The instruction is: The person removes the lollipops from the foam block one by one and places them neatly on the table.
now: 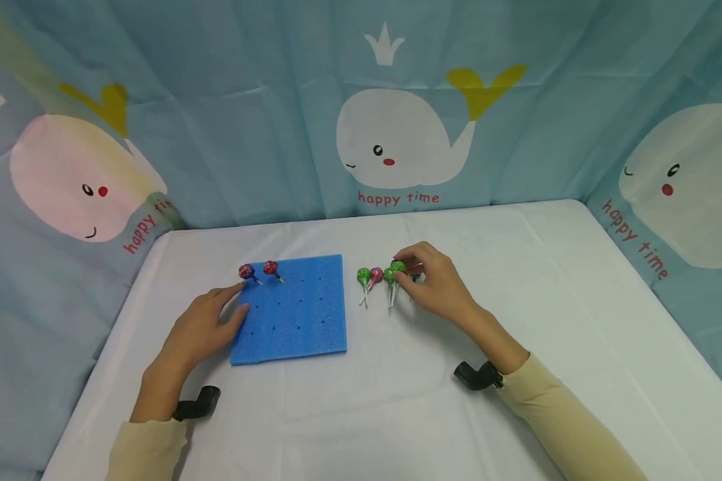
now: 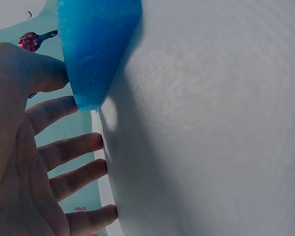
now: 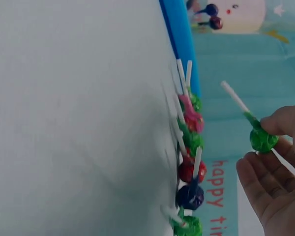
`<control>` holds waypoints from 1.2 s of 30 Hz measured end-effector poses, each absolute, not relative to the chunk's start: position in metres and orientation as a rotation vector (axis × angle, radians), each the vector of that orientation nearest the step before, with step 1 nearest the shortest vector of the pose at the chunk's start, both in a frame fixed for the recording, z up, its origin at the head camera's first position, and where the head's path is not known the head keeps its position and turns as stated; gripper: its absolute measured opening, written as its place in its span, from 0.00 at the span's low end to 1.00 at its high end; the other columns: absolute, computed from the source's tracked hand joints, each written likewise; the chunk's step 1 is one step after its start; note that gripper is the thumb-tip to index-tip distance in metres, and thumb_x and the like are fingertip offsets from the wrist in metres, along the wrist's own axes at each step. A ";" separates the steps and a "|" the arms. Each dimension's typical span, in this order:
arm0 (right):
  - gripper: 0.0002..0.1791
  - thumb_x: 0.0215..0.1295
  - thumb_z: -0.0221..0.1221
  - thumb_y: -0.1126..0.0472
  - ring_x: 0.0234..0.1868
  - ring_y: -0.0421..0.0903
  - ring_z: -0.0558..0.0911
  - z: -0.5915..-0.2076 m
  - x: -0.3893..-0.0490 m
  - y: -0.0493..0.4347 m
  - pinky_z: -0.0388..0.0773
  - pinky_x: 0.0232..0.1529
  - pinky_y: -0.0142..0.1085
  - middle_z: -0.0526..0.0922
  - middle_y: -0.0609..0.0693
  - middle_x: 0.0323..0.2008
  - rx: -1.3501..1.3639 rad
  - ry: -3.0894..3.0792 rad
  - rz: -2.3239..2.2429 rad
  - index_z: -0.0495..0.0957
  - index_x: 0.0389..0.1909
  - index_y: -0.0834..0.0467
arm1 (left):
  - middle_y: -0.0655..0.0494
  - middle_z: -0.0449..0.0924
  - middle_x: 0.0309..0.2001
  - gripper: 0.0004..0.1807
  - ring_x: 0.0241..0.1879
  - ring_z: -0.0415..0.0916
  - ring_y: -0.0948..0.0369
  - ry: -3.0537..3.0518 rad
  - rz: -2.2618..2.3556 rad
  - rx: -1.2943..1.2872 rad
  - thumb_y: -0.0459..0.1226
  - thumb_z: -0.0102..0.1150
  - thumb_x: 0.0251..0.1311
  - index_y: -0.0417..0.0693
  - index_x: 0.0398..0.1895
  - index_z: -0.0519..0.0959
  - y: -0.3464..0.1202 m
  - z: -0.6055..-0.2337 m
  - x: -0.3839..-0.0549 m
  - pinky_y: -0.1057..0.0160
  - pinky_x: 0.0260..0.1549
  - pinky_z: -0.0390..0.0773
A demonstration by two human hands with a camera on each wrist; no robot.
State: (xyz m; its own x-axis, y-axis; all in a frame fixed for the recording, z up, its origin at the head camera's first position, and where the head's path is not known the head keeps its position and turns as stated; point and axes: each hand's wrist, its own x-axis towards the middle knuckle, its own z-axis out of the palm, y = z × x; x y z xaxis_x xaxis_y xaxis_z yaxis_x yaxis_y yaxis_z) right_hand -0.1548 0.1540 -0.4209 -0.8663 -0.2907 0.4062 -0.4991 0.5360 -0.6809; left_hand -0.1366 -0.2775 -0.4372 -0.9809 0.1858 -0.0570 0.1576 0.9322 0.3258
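My left hand [image 1: 201, 327] lies at the left side of a blue foam board [image 1: 313, 294], its thumb and forefinger touching the edge. The left wrist view shows its other fingers spread, fingertips by the white cloth. A dark blue-and-red lollipop [image 1: 247, 272] and a red lollipop [image 1: 271, 267] stand tilted near the board's far left corner. My right hand [image 1: 436, 280] pinches a green lollipop [image 3: 263, 140] by its wrapped head, stick pointing away from the palm. Below it lies a row of lollipops, among them a pink lollipop [image 3: 192, 118] and a dark blue lollipop [image 3: 190, 196].
Small holes in rows dot the foam board. A white cloth [image 1: 361, 414] covers the table. Behind it hangs a blue curtain [image 1: 247, 147] with whale prints. On each wrist sits a black camera mount, such as the right mount [image 1: 478, 375].
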 end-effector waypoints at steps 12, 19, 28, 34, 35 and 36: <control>0.14 0.68 0.68 0.67 0.44 0.51 0.89 -0.423 -0.156 0.180 0.90 0.51 0.47 0.85 0.56 0.49 0.597 -2.556 1.202 0.82 0.53 0.63 | 0.29 0.69 0.74 0.33 0.73 0.65 0.28 3.019 0.511 0.274 0.50 0.52 0.77 0.44 0.80 0.67 -0.277 -0.437 -0.136 0.22 0.67 0.67; 0.15 0.66 0.69 0.69 0.46 0.52 0.90 -0.424 -0.154 0.198 0.90 0.52 0.45 0.85 0.56 0.49 0.552 -2.563 1.168 0.83 0.52 0.63 | 0.29 0.70 0.73 0.33 0.73 0.65 0.28 3.019 0.511 0.286 0.50 0.52 0.77 0.44 0.79 0.67 -0.278 -0.437 -0.136 0.22 0.67 0.68; 0.15 0.65 0.69 0.70 0.47 0.54 0.89 -0.431 -0.156 0.217 0.90 0.50 0.45 0.85 0.58 0.48 0.534 -2.554 1.142 0.83 0.52 0.65 | 0.28 0.71 0.73 0.33 0.72 0.66 0.28 3.024 0.516 0.298 0.49 0.52 0.77 0.44 0.79 0.67 -0.277 -0.436 -0.136 0.22 0.66 0.68; 0.15 0.65 0.68 0.71 0.46 0.56 0.89 -0.436 -0.159 0.224 0.90 0.50 0.48 0.85 0.60 0.48 0.527 -2.574 1.136 0.83 0.52 0.67 | 0.28 0.71 0.72 0.33 0.72 0.66 0.28 3.026 0.516 0.295 0.49 0.52 0.77 0.43 0.79 0.67 -0.278 -0.436 -0.135 0.22 0.66 0.69; 0.15 0.65 0.68 0.71 0.46 0.57 0.89 -0.437 -0.160 0.226 0.90 0.50 0.48 0.85 0.60 0.48 0.525 -2.578 1.132 0.83 0.52 0.68 | 0.28 0.71 0.72 0.33 0.72 0.66 0.28 3.024 0.516 0.294 0.49 0.52 0.77 0.43 0.79 0.67 -0.278 -0.437 -0.135 0.22 0.66 0.69; 0.15 0.66 0.67 0.71 0.45 0.57 0.89 -0.437 -0.161 0.227 0.90 0.50 0.48 0.85 0.60 0.48 0.521 -2.585 1.127 0.83 0.52 0.68 | 0.28 0.71 0.72 0.33 0.72 0.66 0.28 3.023 0.517 0.292 0.49 0.52 0.77 0.43 0.79 0.67 -0.278 -0.437 -0.135 0.22 0.66 0.69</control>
